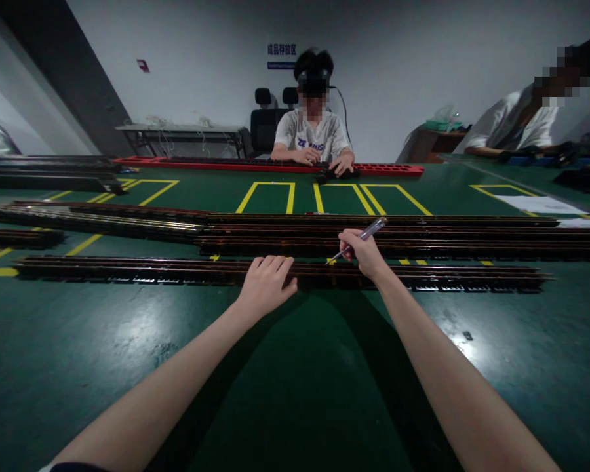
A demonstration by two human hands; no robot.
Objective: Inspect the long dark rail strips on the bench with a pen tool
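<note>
Your right hand (pixel 360 252) pinches a slim, pen-like tool (pixel 373 227) between thumb and fingers, its narrow end slanting down toward you and to the left. That tip sits at the near bundle of dark strips (pixel 128 267), close to the middle of its length; whether it touches them you cannot tell from here. With the tip as the clock's centre and 12 straight ahead of you, your left hand (pixel 267 283) lies palm down at 9 o'clock on the same bundle, fingers side by side across the strips and thumb out to the side; whether it grips them or only rests there cannot be told. The near bundle runs from 9 to 3 on the green table (pixel 299 380). At 12, just beyond, is a wider bundle (pixel 398 235), stretching on past 2, and at 10 a shiny slanting bundle (pixel 128 219) meets its left end. Yellow lines (pixel 291 196) mark the tabletop farther out. A long red rail (pixel 391 170) lies near the far edge at 12, where a co-worker (pixel 313 134) in a white shirt has 2 hands by a small black object (pixel 324 176). White paper (pixel 543 204) lies at 2, with another person (pixel 511 124) beyond.
</note>
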